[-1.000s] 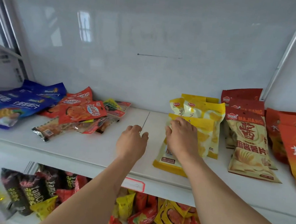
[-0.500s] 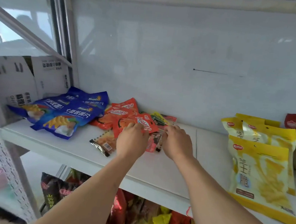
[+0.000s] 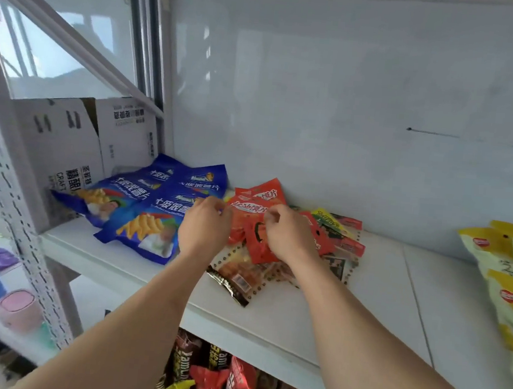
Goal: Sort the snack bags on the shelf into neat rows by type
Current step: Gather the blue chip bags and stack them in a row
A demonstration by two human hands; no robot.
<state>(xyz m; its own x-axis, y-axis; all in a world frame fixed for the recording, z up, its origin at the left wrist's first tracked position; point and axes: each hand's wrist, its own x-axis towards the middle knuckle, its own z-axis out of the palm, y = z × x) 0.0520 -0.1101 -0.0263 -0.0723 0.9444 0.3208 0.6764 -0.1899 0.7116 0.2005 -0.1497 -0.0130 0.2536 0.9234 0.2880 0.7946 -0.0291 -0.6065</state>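
A loose heap of small red snack packets [image 3: 260,204] lies on the white shelf [image 3: 300,311], with brown packets [image 3: 238,274] and green-yellow ones [image 3: 331,220] mixed in. Both hands are at this heap. My right hand [image 3: 289,235] has its fingers curled on the top edge of a red packet [image 3: 258,241]. My left hand [image 3: 203,227] pinches at the left edge of the red packets, beside several blue chip bags [image 3: 149,215]. Yellow chip bags [image 3: 510,281] lie at the far right.
An open cardboard box [image 3: 65,147] stands left of the blue bags behind a perforated shelf post [image 3: 14,190]. The white back wall rises close behind the heap. A lower shelf holds dark, red and yellow bags [image 3: 216,375]. Bare shelf separates the heap from the yellow bags.
My view and both hands have shifted left from the yellow bags to the mixed heap. The right hand left the yellow bag; both hands now close on red packets.
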